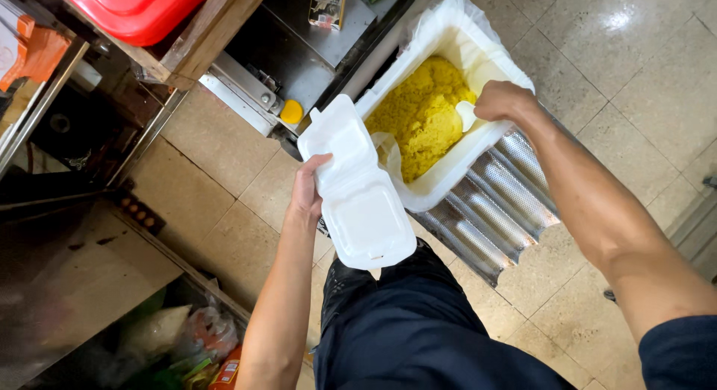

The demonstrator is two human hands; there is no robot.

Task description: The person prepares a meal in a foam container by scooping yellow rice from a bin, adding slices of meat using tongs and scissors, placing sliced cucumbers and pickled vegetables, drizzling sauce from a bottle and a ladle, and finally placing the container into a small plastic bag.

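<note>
Head view: open clamshell box (357,184) lengthwise upper-left.

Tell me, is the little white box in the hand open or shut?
Open. The white foam box in the left hand shows both halves spread flat, and the inside looks empty.

left hand (305,192): grips an open white foam box (356,187)
right hand (502,101): holds a white scoop (467,115) in yellow rice (423,113)
rice tub (448,31): white, lined

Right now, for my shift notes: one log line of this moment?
left hand: holds open foam box | right hand: grips white scoop in yellow rice | rice in white tub
</note>
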